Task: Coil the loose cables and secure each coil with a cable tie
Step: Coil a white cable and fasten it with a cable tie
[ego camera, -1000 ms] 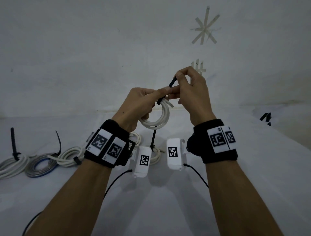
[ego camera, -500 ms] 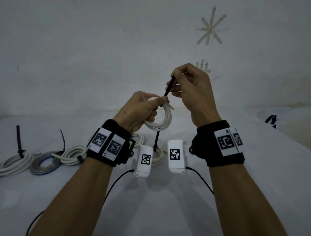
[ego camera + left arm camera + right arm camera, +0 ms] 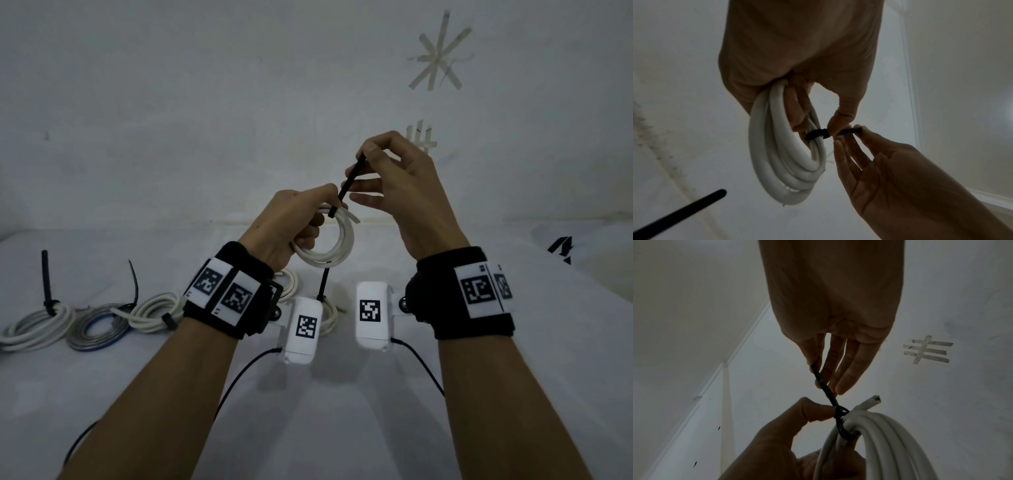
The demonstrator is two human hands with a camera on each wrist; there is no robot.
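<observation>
A small white cable coil (image 3: 337, 245) (image 3: 781, 154) (image 3: 877, 439) hangs in the air above the table, and my left hand (image 3: 294, 226) (image 3: 797, 73) (image 3: 789, 431) grips it, thumb pressed by the tie's head. A black cable tie (image 3: 349, 180) (image 3: 818, 134) (image 3: 830, 395) is looped round the coil's top. My right hand (image 3: 390, 181) (image 3: 869, 154) (image 3: 828, 331) pinches the tie's free tail between thumb and forefinger, up and to the right of the coil; its other fingers are spread. The cut cable end (image 3: 871, 401) sticks out beside the loop.
On the white table (image 3: 411, 428), three tied coils lie at the left: a white one (image 3: 37, 323), a grey-blue one (image 3: 97, 330) and a white one (image 3: 157, 310), their black tie tails standing up. Another tied white coil (image 3: 327, 313) lies under my hands. Tape marks (image 3: 440, 58) are on the wall.
My right hand has drawn the tie's tail up and away to the right, so more tail shows and the loop has closed tighter on the coil. The left hand kept its grip.
</observation>
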